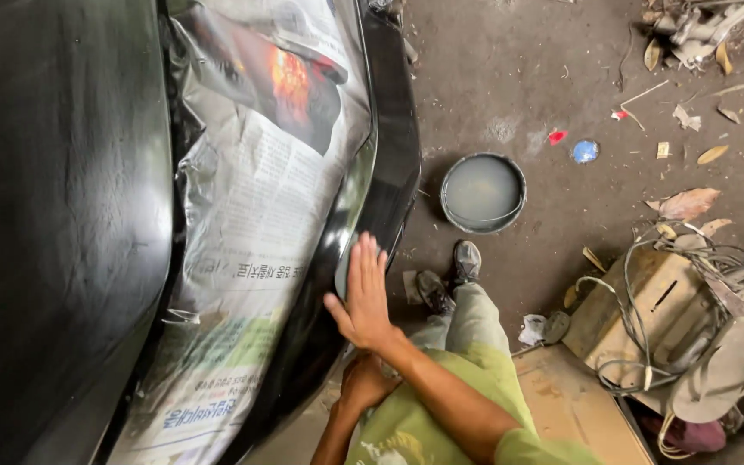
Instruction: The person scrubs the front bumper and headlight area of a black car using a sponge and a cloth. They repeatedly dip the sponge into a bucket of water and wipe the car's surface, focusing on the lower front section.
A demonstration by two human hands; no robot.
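My right hand lies flat on the glossy black car body panel, fingers straight and close together, palm pressed to the curved edge. A small grey patch shows beside the fingers; I cannot tell whether it is something under the hand. My left hand is lower, curled against the panel's lower edge near my green shirt; whether it grips anything is hidden. Newspaper is taped over the part of the car left of the panel.
A round bucket of grey water stands on the dirt floor just beyond my shoes. A heap of wires and scrap sits to the right. Dry leaves and litter lie around. A wooden board lies beside my leg.
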